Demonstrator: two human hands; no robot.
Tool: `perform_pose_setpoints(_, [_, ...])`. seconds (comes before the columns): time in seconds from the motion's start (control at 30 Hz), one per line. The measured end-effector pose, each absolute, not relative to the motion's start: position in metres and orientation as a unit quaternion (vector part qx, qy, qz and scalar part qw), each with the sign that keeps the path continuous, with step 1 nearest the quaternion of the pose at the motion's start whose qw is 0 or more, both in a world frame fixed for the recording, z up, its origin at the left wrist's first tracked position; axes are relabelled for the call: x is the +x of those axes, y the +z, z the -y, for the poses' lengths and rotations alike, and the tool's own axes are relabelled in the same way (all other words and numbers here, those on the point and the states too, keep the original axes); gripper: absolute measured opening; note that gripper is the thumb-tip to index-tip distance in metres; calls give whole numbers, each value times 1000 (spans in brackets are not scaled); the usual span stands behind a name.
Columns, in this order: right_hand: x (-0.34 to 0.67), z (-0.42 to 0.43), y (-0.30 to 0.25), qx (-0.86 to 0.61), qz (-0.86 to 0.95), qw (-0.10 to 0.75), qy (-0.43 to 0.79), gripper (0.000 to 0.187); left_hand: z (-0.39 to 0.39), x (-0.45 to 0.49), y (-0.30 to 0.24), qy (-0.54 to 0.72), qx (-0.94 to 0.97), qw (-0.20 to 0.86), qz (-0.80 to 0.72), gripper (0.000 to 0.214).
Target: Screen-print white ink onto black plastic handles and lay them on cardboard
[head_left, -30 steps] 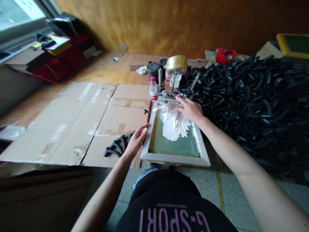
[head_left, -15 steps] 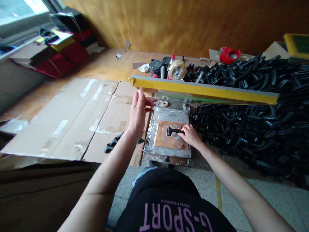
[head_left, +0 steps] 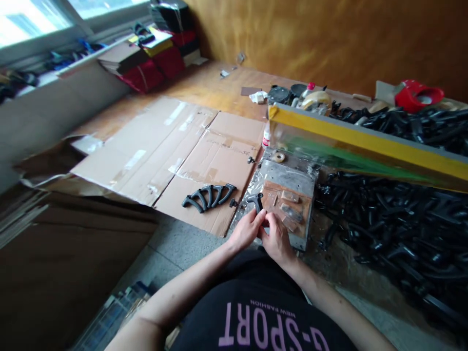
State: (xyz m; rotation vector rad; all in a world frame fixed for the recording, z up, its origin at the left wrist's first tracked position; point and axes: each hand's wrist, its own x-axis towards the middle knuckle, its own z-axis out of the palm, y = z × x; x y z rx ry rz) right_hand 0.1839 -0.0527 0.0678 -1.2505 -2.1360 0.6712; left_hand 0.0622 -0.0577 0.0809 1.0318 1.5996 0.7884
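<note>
- The left hand (head_left: 245,230) and right hand (head_left: 278,240) meet at the near left corner of the metal plate (head_left: 292,178) — fingertips close together.
- Each grip is pinched on one black handle (head_left: 256,200), which pokes out above the fingers over that corner.
- The yellow-edged screen frame (head_left: 365,139) is tilted up behind the plate.
- A row of handles (head_left: 209,196) lies on the cardboard (head_left: 219,156) just to the left — a heap of handles (head_left: 402,209) lies to the right.

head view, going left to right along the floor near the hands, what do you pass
brown board → row of black handles → left hand → right hand → pile of black parts
</note>
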Motion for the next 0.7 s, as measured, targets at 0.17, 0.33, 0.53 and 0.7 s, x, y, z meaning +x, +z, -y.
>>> perform_pose_setpoints(0.17, [171,50,58,-448,784,281,326,7,69,42,91,273,458,449,-717,44])
perform_pose_setpoints(0.33, [158,53,49,-453,765,251,382,5,78,33,94,239,457,408,-753,38])
perform_pose_setpoints(0.53, [140,56,45,-456,760,204,416,4,87,17,85,215,449,380,-779,41])
perform_pose_setpoints(0.7, [125,53,45,-394,774,167,467,7,98,-3,66,260,382,388,-798,35])
